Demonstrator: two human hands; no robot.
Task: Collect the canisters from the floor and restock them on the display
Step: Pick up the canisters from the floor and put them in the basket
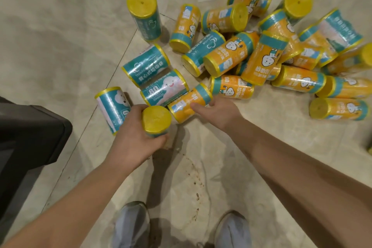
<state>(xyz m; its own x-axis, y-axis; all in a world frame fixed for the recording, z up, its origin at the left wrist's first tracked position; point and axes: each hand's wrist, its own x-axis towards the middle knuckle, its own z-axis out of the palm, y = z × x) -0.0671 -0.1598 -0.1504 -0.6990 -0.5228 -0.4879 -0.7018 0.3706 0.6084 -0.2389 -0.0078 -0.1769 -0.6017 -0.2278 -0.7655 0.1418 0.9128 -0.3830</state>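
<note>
While both arms reach down, left hand (134,137) grips upright canister (157,121); right hand (219,112) clasps orange canister (187,106)

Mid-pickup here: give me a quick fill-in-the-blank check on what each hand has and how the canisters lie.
1. The left hand grips a held canister whose end facing the camera is ____.
2. The right hand grasps a lying canister with a mostly ____ label.
3. Left of the pile, the far teal canister stands ____ on the floor.
Missing words: yellow; orange; upright.
</note>
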